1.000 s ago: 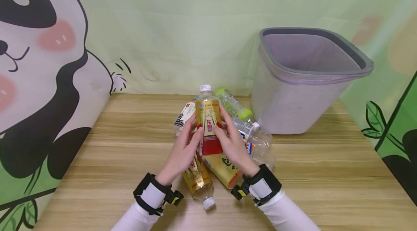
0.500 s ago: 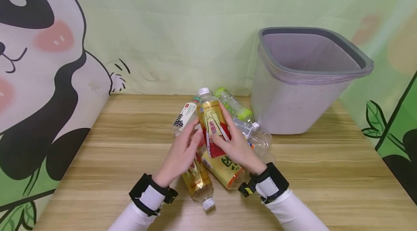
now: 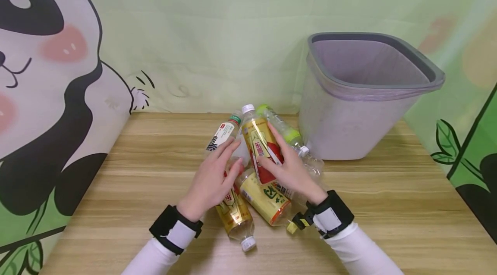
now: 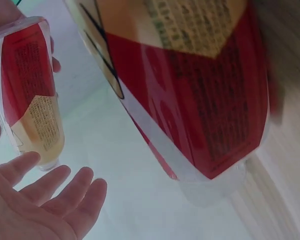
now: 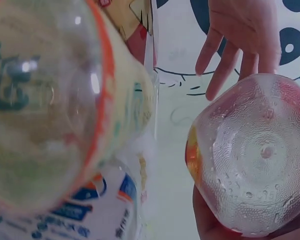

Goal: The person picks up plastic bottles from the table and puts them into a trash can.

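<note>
My right hand (image 3: 293, 169) grips a plastic drink bottle (image 3: 257, 139) with a gold and red label and a white cap. The bottle leans with its cap away from me, and its clear base (image 5: 260, 155) faces the right wrist camera. My left hand (image 3: 209, 180) has come off it, fingers loosely spread with nothing in them, as the left wrist view shows too. Below the left hand lies a similar gold-labelled bottle (image 3: 234, 214), cap toward me, partly hidden by that hand. Beside it is a bottle with a yellow label (image 3: 265, 199), under the held bottle.
A bottle with a white label (image 3: 223, 135) lies behind the left hand. At the back are a green-capped bottle (image 3: 289, 130) and a clear bottle (image 3: 312, 165), partly covered. A grey lined bin (image 3: 338, 124) stands at the back right of the wooden table (image 3: 155, 171).
Both hands held the bottle a second ago; the left has let go and moved left. The right hand has carried the bottle slightly right and tilted it, its base swinging right.
</note>
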{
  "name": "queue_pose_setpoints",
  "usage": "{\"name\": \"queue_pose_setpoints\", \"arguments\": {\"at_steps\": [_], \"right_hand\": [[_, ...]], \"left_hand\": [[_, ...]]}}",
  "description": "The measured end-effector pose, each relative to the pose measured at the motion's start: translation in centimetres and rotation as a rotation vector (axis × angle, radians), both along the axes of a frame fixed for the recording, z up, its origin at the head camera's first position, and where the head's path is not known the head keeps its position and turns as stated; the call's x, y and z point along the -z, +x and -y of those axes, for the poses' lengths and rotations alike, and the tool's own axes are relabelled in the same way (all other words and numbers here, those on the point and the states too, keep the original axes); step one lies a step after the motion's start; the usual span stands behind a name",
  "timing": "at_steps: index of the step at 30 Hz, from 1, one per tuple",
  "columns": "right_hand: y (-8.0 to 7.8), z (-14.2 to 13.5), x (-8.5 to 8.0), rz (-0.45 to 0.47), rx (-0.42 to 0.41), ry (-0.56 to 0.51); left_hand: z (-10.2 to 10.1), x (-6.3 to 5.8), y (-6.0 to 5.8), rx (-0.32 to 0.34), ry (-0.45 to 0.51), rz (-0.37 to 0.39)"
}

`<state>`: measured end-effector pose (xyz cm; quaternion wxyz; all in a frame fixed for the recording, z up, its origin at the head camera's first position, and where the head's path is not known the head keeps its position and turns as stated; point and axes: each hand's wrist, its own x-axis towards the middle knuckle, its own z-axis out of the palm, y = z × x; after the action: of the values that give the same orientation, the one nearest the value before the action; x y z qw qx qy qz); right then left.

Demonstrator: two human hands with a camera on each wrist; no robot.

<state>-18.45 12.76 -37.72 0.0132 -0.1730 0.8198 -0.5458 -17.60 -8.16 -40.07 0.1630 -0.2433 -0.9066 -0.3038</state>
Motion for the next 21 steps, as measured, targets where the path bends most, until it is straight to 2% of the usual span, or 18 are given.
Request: {"name": "queue_pose_setpoints", "arguments": {"at_steps": [4,12,17,21], "right_hand": [[-0.4,-0.6,0.3,-0.06,0.037,0.068],[-0.8,-1.6,-1.2,-0.187,0.081,0.175],[-1.3,-2.2,-2.8,-0.266,0.102,0.267],[-1.8,-2.5,-4.8,-0.321,0.109,0.297]], "left_hand": [[0.0,0.1,-0.1,-0.013,-0.072,-0.058],[0.3,0.3,-0.7,-0.034,-0.183,-0.155],[0.6,0.3,-1.1,-0.043,-0.222,-0.174],[0.6,0.2,-1.2,-0.05,-0.226,-0.176]]}}
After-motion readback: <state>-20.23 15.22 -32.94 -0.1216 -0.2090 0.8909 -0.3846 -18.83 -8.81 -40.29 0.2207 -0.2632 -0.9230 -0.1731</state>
